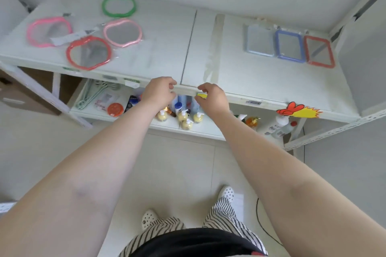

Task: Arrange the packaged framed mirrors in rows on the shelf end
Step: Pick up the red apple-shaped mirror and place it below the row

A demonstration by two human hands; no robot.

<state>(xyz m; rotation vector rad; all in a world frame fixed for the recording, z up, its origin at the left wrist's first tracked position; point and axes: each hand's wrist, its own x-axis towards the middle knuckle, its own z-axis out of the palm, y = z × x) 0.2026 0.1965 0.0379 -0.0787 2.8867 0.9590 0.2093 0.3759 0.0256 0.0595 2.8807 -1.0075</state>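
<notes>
White shelf w/ 3 rect. mirrors at rt end; left hand, right hand curled, empty.

Left hand and right hand outstretched, fingers curled

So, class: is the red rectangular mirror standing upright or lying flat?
Lying flat: the red rectangular mirror rests face-up on the shelf, beside the blue one.

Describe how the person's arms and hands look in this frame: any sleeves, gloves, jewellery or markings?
Both arms are bare from the frame's lower edge to the fingers: no sleeves, gloves, watch or bracelet. The left hand and right hand show no rings that I can make out. A faint darker mark sits on the left forearm. No cables or straps are attached.
</notes>
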